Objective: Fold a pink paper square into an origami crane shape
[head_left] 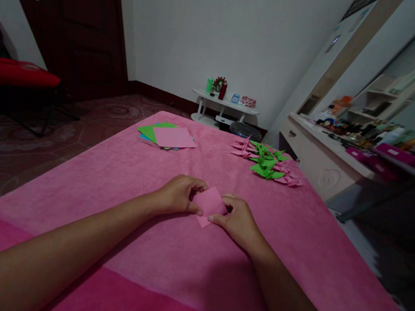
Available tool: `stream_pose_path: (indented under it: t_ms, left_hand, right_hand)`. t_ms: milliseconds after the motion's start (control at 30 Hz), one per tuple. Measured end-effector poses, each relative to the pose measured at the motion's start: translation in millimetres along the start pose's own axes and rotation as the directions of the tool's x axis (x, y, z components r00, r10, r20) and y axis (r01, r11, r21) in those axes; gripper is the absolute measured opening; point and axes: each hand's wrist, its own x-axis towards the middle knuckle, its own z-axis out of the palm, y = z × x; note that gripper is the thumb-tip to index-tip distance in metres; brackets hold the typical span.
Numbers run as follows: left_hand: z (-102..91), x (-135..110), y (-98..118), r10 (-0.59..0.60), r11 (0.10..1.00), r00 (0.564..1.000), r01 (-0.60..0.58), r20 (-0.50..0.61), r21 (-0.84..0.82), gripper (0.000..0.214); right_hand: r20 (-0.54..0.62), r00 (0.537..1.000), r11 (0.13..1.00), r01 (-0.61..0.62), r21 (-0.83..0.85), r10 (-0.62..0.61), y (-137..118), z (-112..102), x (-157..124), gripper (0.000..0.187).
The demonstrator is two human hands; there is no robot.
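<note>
Between my two hands is a small pink folded paper, diamond-shaped, with one corner pointing toward me. My left hand grips its left side, thumb on top near the lower edge and fingers curled behind. On the opposite side my right hand pinches the paper, with the thumb near the bottom corner and the fingers at the right edge. Both hands rest close to the pink cloth that covers the table.
At the far left of the cloth lies a stack of coloured paper sheets, pink and green on top. Several folded paper cranes, green and pink, sit at the far right. Beyond stand a white side table and a cluttered dresser.
</note>
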Motion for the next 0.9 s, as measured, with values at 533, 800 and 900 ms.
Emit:
stream_pose_path:
  t_ms: [533, 800, 900]
  left_hand:
    - [-2.5, -6.9, 9.0, 0.140, 0.943, 0.990, -0.143, 0.033, 0.299, 0.022]
    - [-4.3, -15.0, 13.2, 0.252, 0.914, 0.963, -0.268, 0.090, 0.305, 0.006]
    - [-4.4, -16.0, 17.4, 0.256, 0.898, 0.962, -0.271, 0.091, 0.346, 0.012]
  right_hand:
    - [-0.040, 0.999, 0.993, 0.016, -0.113, -0.021, -9.2, 1.6, -4.2, 0.024]
    - [-0.021, 1.000, 0.983, 0.017, -0.184, -0.021, -15.0, -2.3, -7.1, 0.015]
    - [-0.031, 0.999, 0.981, 0.037, -0.191, -0.044, -15.6, -2.4, -8.2, 0.017]
